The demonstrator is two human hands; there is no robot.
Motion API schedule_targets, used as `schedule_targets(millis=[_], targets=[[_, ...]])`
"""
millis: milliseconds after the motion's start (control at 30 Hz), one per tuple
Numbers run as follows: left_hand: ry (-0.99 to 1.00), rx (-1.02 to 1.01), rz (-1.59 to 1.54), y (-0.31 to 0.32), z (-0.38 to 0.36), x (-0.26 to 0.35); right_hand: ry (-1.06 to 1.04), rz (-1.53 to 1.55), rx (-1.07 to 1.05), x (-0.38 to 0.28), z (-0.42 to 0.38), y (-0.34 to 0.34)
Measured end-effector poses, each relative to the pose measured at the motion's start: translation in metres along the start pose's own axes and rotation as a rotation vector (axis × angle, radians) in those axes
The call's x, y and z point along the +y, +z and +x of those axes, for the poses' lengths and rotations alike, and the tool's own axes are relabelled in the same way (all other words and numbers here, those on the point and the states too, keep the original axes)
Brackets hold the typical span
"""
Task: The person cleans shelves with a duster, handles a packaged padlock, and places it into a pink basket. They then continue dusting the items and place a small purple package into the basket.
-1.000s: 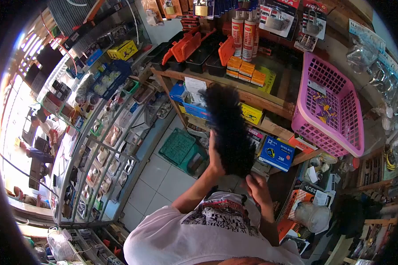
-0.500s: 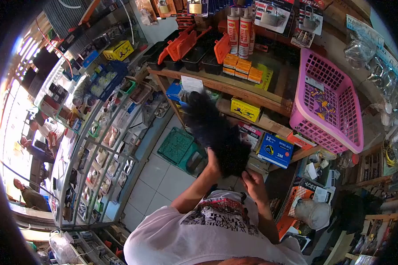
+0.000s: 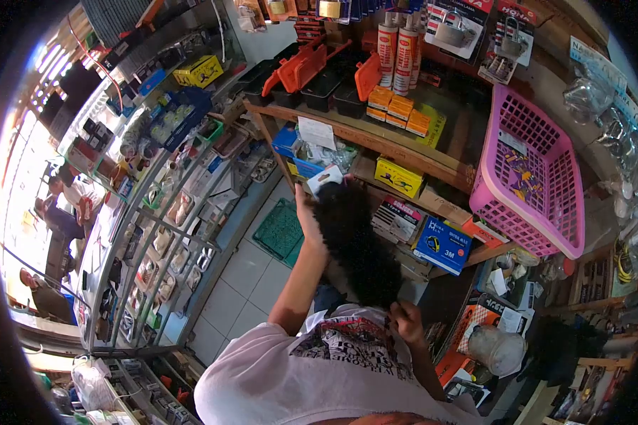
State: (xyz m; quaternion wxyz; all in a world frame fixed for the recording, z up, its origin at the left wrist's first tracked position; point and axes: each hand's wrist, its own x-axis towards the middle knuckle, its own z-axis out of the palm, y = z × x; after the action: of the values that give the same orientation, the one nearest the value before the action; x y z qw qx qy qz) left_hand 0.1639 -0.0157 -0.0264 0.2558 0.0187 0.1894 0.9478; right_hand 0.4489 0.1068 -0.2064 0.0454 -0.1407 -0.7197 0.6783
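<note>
A black fluffy feather duster (image 3: pixel 354 241) stretches diagonally in front of my body. My right hand (image 3: pixel 407 322) is closed around its near end, by my shirt. My left hand (image 3: pixel 310 219) is raised along the duster's left side, holding what looks like a packet with a white card top (image 3: pixel 326 180) and a dark hang slot. The black feathers cover most of this packet and some of my left fingers.
Ahead stands a wooden shelf (image 3: pixel 361 145) with orange boxes (image 3: pixel 398 110) and sealant tubes (image 3: pixel 404 57). A pink basket (image 3: pixel 524 177) is at the right. Below lies a green crate (image 3: pixel 276 230). Glass display cases (image 3: pixel 170 241) run along the left, with people beyond.
My left hand has moved up and to the left, and the white card top has come into view beside it. The duster's near end and my right hand have shifted slightly lower.
</note>
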Motion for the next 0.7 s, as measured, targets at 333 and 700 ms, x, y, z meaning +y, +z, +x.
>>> schedule_targets(millis=[333, 700], targets=[[-0.067, -0.209, -0.09, -0.02, 0.01, -0.001, 0.139, 0.106, -0.027, -0.044, 0.002, -0.01], [-0.045, -0.016, 0.002, -0.001, 0.002, -0.006, 0.174, 0.122, 0.086, -0.084, 0.007, -0.011]])
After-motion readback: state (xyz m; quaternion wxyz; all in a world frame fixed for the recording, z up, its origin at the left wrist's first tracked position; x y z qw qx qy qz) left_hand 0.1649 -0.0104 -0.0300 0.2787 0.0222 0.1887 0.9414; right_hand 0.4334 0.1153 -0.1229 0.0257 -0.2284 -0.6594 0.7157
